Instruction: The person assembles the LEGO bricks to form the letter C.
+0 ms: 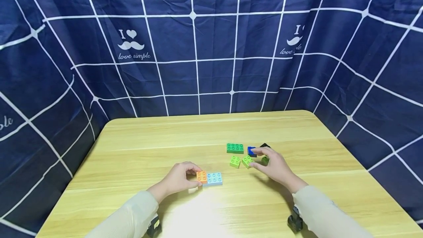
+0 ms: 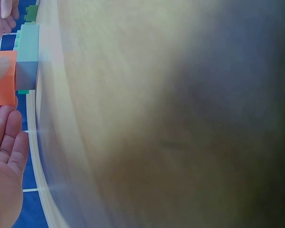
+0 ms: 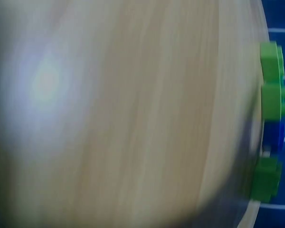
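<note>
My left hand (image 1: 178,177) pinches an orange brick (image 1: 201,176) between thumb and fingers. That brick sits at the left end of a light blue brick (image 1: 214,178) and stands higher than it, as the left wrist view of the orange brick (image 2: 5,80) and the light blue brick (image 2: 27,57) also shows. Over the loose bricks, my right hand (image 1: 275,164) reaches with thumb and fingers spread apart. Its thumb tip is right by a lime green brick (image 1: 246,161), and its fingertips overlap a dark blue brick (image 1: 250,151) in the head view.
Another lime green brick (image 1: 235,161) and a longer green brick (image 1: 235,148) lie left of the right hand. A darker green brick (image 1: 265,160) and a black piece (image 1: 264,145) are partly hidden behind it. Navy curtains (image 1: 211,76) surround the wooden table (image 1: 158,135).
</note>
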Demonstrator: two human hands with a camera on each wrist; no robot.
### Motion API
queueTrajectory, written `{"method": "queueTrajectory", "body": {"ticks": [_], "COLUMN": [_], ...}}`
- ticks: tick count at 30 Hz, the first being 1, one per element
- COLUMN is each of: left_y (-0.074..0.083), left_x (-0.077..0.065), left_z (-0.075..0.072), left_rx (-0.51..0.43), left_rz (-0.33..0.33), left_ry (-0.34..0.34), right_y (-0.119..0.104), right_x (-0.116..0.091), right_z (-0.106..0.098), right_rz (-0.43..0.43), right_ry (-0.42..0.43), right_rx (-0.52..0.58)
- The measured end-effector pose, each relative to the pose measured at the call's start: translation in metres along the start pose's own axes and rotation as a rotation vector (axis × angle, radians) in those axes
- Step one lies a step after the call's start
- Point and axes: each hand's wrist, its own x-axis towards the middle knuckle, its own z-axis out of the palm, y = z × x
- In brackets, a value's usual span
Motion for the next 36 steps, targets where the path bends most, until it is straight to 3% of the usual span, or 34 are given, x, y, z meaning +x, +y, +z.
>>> {"method": "queueTrajectory", "body": {"ticks": [9, 18, 36], "left_y": [0.000, 0.001, 0.001], "left_x": [0.000, 0.000, -0.002], "left_z": [0.001, 0.000, -0.001], "left_rx": [-0.007, -0.005, 0.012], "left_rz": [0.012, 0.010, -0.013], "left_ry": [0.005, -0.003, -0.015], "right_y": [0.023, 0.036, 0.038], "right_x": [-0.007, -0.014, -0.022], "right_z": [-0.014, -0.021, -0.010], "right_rz": [0.031, 0.119, 0.300], "right_ry": [0.025, 0.041, 0.091], "right_rx": [-0.044, -0.086, -0.066]}}
